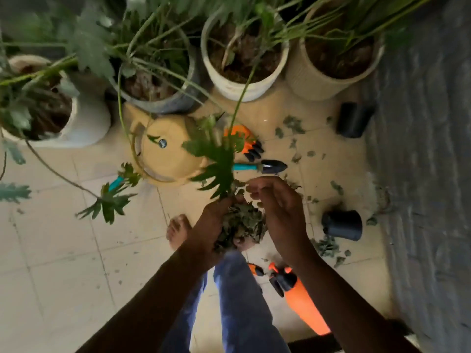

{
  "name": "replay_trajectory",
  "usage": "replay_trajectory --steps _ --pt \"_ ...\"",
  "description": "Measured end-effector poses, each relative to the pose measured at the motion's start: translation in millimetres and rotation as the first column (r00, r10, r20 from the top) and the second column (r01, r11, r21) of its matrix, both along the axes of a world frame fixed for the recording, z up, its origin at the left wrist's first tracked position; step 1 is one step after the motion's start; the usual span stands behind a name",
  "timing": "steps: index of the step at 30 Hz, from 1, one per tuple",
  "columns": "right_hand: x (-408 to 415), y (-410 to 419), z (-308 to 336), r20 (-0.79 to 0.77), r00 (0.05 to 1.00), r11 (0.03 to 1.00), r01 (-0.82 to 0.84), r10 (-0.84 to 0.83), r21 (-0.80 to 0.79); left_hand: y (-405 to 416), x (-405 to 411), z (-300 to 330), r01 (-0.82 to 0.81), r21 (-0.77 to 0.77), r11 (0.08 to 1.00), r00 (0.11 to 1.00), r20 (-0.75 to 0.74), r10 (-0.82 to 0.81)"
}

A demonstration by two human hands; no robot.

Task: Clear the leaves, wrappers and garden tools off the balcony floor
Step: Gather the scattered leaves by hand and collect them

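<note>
Nearest to the camera are two bare forearms and a leg in blue jeans, with a bare foot on the pale tiled floor. The left hand holds a thick bunch of dry leaves; its fingers are curled round the bunch from under and clamp it. The right hand is just beside the bunch, on its right side, fingers relaxed and a bit apart, tips pointing toward the top of the leaves; I cannot tell if they pinch sth small.

At right of the leg an orange spray bottle with black nozzle lies on the floor, tilted. Near it, by the grey rug, a small black pot lies on its side; what is inside I cannot tell. More loose leaves are scattered on the tiles around it.

Further, beyond the hands, a trowel with teal handle lies flat, and just behind it an orange glove w/ black claws. Left of them a yellow watering can. A second black pot lies near the rug.

Farthest, a row of planters: a white pot at left, a grey pot, a white round pot and a cream ribbed pot. All hold brown soil and green plants; long stems w/ cut leaves hang over the floor.
</note>
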State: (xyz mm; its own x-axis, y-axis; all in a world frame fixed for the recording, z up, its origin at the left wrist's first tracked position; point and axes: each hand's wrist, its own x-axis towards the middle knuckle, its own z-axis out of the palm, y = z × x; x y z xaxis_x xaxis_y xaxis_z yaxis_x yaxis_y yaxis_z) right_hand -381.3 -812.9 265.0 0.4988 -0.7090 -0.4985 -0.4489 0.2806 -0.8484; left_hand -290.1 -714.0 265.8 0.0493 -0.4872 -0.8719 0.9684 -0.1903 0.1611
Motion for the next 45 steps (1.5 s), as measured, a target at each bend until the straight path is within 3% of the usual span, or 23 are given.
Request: replay_trajectory --steps 3,6,8,12,20,25,29,31,32,35,38,41,45 --pt "8.2 27.1 -41.7 -0.094 0.987 0.991 -0.121 0.126 0.061 36.3 6.7 -23.5 -0.029 0.045 0.999 0.999 -0.014 0.029" --pt "20.1 53.4 -80.7 -0.193 0.943 0.961 -0.257 0.273 0.102 75.7 10.6 -49.7 0.061 0.126 0.990 0.998 0.028 -0.065" --pt "26.1 69.9 -106.6 -0.287 0.866 0.911 -0.403 0.409 0.084 100.6 12.2 -64.0 0.127 0.199 0.972 0.985 0.091 -0.147" --pt "42.0 95.5 -168.0 -0.447 0.682 0.763 -0.647 0.579 0.002 139.5 24.2 -95.2 0.069 0.186 0.980 0.993 0.084 -0.086" --pt "97.9 118.4 -332.6 -0.688 0.491 0.589 -0.800 0.534 -0.113 193.7 33.7 -189.6 -0.087 0.100 0.991 0.996 0.013 0.086" --pt "118.1 127.8 -389.8 -0.794 0.368 0.357 -0.911 0.483 -0.205 223.4 28.8 -237.0 -0.137 0.091 0.986 0.991 0.017 0.136" --pt "122.4 128.4 -403.6 -0.783 0.392 0.296 -0.915 0.484 -0.275 239.4 25.8 -257.8 -0.148 0.166 0.975 0.989 0.006 0.149" --pt "120.9 128.6 -402.7 -0.740 0.421 0.328 -0.902 0.524 -0.280 242.6 24.1 -258.2 -0.158 0.173 0.972 0.987 0.016 0.157" --pt "119.5 129.0 -398.1 -0.733 0.444 0.391 -0.883 0.516 -0.260 243.1 23.8 -256.0 -0.173 0.163 0.971 0.985 0.011 0.174" --pt "115.6 137.7 -366.0 -0.645 0.593 0.677 -0.720 0.483 -0.155 241.3 24.7 -242.9 -0.190 0.168 0.967 0.981 -0.001 0.193" --pt "113.9 155.0 -299.2 -0.381 0.802 0.881 -0.467 0.460 0.080 238.5 25.3 -229.3 -0.161 0.239 0.958 0.987 0.034 0.157" --pt "106.7 169.0 -217.4 -0.138 0.905 0.902 -0.367 0.403 0.225 235.4 29.0 -212.1 -0.159 0.209 0.965 0.987 0.047 0.153" --pt "86.4 184.6 -139.4 -0.108 0.898 0.905 -0.423 0.426 0.054 230.2 31.4 -192.4 -0.158 0.127 0.979 0.987 0.041 0.154"
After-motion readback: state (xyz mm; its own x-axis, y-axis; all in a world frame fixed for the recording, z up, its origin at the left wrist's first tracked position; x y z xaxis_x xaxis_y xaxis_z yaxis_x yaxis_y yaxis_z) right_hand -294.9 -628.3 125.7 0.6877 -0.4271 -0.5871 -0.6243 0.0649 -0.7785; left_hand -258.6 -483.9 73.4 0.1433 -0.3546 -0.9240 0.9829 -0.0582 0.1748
